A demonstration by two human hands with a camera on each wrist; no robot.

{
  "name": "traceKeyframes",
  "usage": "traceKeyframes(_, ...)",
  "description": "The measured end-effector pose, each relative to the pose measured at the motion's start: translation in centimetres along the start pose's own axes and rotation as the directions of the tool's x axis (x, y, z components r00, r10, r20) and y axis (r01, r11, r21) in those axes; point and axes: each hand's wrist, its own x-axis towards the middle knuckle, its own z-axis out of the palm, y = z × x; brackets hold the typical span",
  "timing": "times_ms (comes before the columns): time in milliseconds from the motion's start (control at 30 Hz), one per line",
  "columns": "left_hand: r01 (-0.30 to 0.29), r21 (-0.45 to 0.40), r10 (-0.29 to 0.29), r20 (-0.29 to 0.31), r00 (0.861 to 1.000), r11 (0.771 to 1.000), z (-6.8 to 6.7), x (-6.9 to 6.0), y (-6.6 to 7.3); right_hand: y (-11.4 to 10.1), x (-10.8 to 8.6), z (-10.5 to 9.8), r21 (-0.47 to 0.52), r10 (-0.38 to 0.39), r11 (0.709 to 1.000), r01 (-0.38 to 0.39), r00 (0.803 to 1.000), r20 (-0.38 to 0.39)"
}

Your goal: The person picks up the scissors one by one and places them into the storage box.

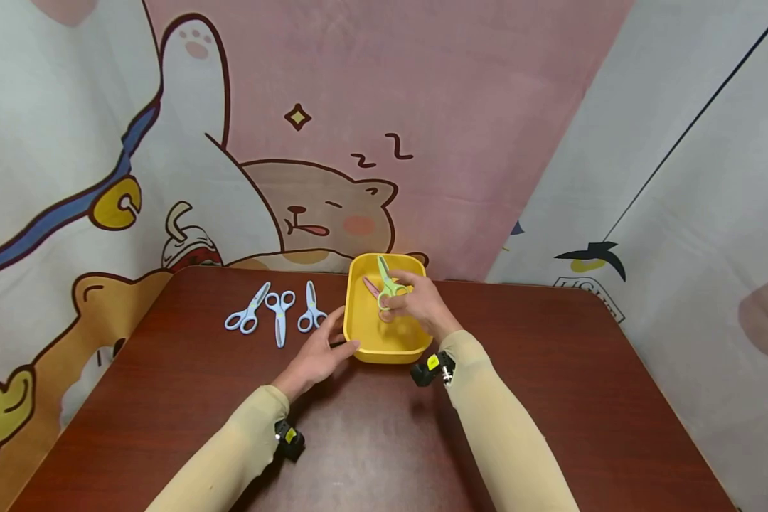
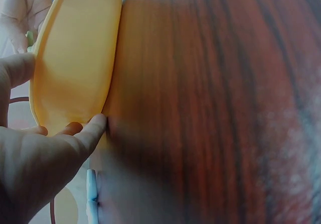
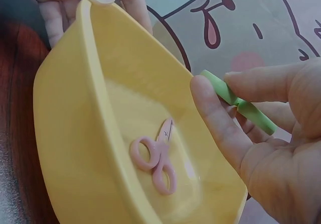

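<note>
Over the yellow bin (image 1: 384, 357), my right hand (image 1: 422, 304) pinches green scissors (image 1: 384, 269) between thumb and fingers, blades pointing away from me. Pink scissors (image 3: 159, 156) lie on the bin's floor, partly hidden in the head view. My left hand (image 1: 316, 354) holds the bin's near left corner, with the thumb (image 2: 19, 68) at the rim and the other fingers against the outer wall. Three light blue scissors lie in a row left of the bin: one pair (image 1: 248, 313) tilted, one (image 1: 280, 320) blades toward me, one (image 1: 311, 309) close by my left fingers.
The dark red-brown wooden table (image 1: 537, 398) runs up to a cartoon-printed cloth (image 1: 473, 128) at its back and sides. Close to that back edge stands the bin. A small black camera is strapped to each wrist.
</note>
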Motion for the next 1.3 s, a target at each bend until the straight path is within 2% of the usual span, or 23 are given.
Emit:
traceKeyframes(800, 0.021, 0.021, -0.021, -0.010, 1.000, 1.000, 0.1, 0.2, 0.0, -0.3, 1.4, 0.4, -0.082, 0.012, 0.997, -0.013, 1.000, -0.014)
traceKeyframes(1100, 0.006, 0.026, -0.006, -0.015, 1.000, 1.000, 0.1, 0.0, 0.0, 0.3, 2.1, 0.9, 0.034, 0.066, 0.997, -0.068, 0.997, 0.048)
traceKeyframes(1300, -0.013, 0.022, 0.013, -0.012, 1.000, 1.000, 0.0, 0.0, 0.0, 0.8, 2.5, 1.0, 0.033, 0.070, 0.997, -0.072, 0.996, 0.047)
